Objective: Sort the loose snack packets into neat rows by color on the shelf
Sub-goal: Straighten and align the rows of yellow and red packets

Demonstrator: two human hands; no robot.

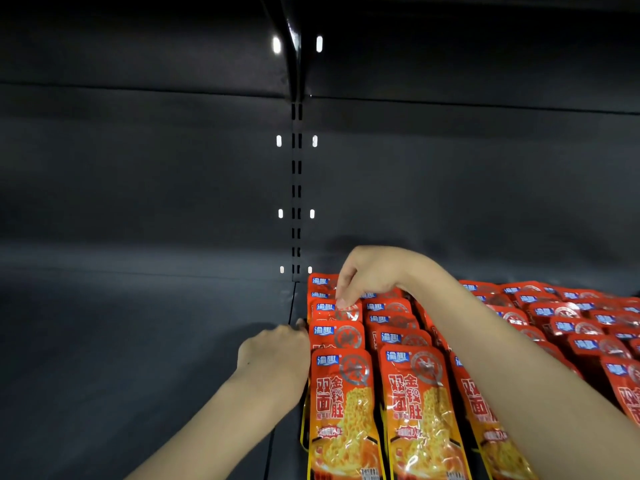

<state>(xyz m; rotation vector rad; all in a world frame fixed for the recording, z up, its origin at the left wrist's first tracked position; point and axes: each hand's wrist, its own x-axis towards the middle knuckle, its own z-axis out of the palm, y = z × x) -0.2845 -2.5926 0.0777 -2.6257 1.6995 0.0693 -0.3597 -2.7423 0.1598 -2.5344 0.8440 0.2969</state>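
Red snack packets (412, 393) lie overlapped in rows on the right half of the dark shelf (138, 341). Right hand (374, 271) reaches over them, fingertips pinching the top edge of a packet in the leftmost row (337, 344). Left hand (273, 355) presses against that row's left edge, fingers curled; whether it grips anything, cannot tell. Slotted upright (296, 188) at the back.

A shop's display bay: a dark metal shelf (138, 358) with a slotted upright (296, 188) in its back panel (138, 174) for adjustable brackets, and many identical red snack packets (412, 403) laid in overlapping rows as retail stock.
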